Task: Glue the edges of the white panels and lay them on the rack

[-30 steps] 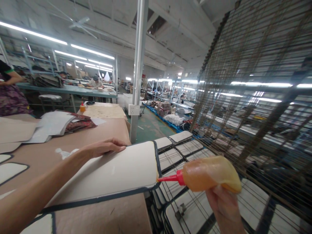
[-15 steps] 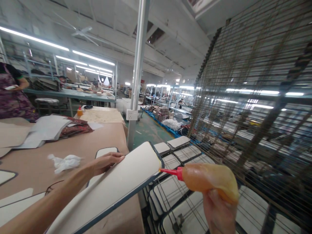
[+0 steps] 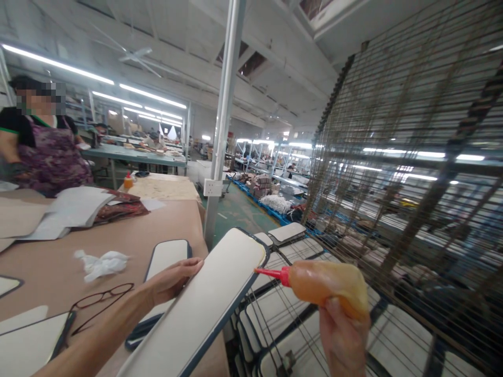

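My left hand (image 3: 176, 280) grips the left edge of a long off-white panel (image 3: 220, 293) with dark blue edging and rounded corners, the thumb and fingers closed on it. A thin yellowish line of glue runs along its far end. In my right hand (image 3: 343, 335) is a squeeze bottle of amber glue (image 3: 326, 285), tipped sideways. Its red nozzle (image 3: 271, 273) points left, the tip at the panel's right edge. Whether the tip touches the panel I cannot tell. Another edged panel (image 3: 168, 256) lies on the table behind my left hand.
On the brown table (image 3: 165, 220) lie crumpled white tissue (image 3: 102, 264), eyeglasses (image 3: 102, 298) and papers (image 3: 78, 204); a second glue bottle (image 3: 128, 180) stands farther back. A wire rack (image 3: 393, 131) rises at the right, similar panels (image 3: 291, 314) on its lower grid. A co-worker (image 3: 51, 141) is at the left.
The nozzle has moved slightly left and along the panel's right edge, toward me. The panel has turned a little steeper. The co-worker has come farther into view, and the eyeglasses are more visible.
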The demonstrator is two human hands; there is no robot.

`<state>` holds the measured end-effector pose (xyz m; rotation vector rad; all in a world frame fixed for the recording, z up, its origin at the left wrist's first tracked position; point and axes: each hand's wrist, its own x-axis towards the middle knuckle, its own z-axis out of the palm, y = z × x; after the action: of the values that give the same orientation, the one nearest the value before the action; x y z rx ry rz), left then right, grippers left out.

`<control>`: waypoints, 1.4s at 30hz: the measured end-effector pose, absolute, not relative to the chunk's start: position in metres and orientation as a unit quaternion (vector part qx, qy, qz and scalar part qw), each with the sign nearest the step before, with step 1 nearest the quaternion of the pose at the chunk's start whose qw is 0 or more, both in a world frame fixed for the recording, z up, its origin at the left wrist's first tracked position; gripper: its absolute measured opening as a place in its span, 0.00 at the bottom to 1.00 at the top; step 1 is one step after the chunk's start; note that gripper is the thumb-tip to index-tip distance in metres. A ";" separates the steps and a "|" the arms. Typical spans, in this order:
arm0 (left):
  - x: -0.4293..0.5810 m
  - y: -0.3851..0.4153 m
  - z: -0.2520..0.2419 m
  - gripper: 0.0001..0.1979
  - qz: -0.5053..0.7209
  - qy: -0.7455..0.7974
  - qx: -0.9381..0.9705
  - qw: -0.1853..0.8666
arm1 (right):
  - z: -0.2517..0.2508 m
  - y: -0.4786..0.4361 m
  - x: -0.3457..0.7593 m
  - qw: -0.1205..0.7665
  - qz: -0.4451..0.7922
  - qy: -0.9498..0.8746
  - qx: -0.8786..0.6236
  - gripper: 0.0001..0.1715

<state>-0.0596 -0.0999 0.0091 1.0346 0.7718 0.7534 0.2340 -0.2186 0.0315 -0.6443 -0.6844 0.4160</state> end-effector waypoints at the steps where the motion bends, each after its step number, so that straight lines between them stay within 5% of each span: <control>1: -0.060 -0.100 0.008 0.16 0.345 0.346 0.468 0.737 | 0.031 -0.218 0.234 0.870 0.204 -0.325 -0.310 0.31; 29: -0.059 -0.095 0.007 0.17 0.381 0.351 0.451 0.727 | 0.027 -0.211 0.216 0.826 0.272 -0.365 -0.332 0.25; 42: -0.043 -0.079 0.015 0.20 0.378 0.342 0.451 0.733 | 0.025 -0.215 0.215 0.816 0.265 -0.368 -0.358 0.33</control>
<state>-0.0434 -0.0786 0.0146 0.9919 0.7531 0.8312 0.2153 -0.2146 0.0253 -0.7636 -0.7848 0.5653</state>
